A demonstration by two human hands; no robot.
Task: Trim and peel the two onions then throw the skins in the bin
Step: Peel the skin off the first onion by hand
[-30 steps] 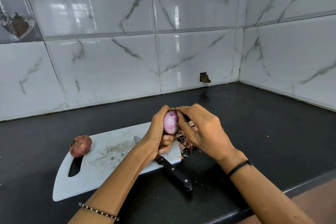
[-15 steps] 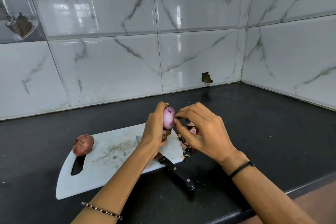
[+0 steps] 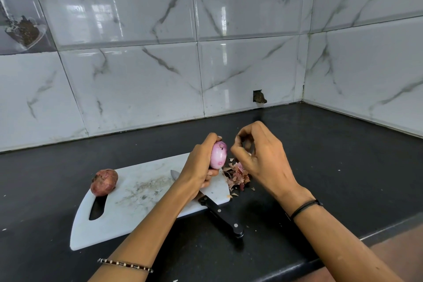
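The peeled onion (image 3: 218, 154), pale purple and glossy, is up in the air over the right end of the cutting board (image 3: 142, 192), standing roughly on end. The left hand (image 3: 199, 167) has it, with the grip clenched round the onion from its 9 o'clock side, one fingertip over the top and the other fingers curled beneath.

At 3 o'clock from the onion, just beside it, the right hand (image 3: 258, 155) hangs with its fingers curled in toward the thumb, the tips meeting in a small ring. Whether that grip pinches a scrap of skin or nothing cannot be told.

At about 5 o'clock from the held onion, a heap of skins (image 3: 237, 176) lies on the black surface (image 3: 332, 144), close against the board's right edge. A knife (image 3: 220, 215) lies slantwise across the board's near right corner. Its blade points to 11 o'clock and is partly hidden under the left hand, and its black handle reaches off the board toward 5 o'clock.

The second onion (image 3: 104, 182), with its red-brown skin on, sits at the board's left end, at 9 o'clock from the held one, just above the handle slot (image 3: 98, 207). The board is white and smudged in the middle.

A beaded bracelet (image 3: 124, 264) circles the left wrist, and a thin black band (image 3: 305, 207) the right. White marbled tiles (image 3: 137, 87) rise behind the surface at 12 o'clock and along 3 o'clock, meeting in a corner. A small broken hole (image 3: 259, 96) shows low in the tiles near that corner.
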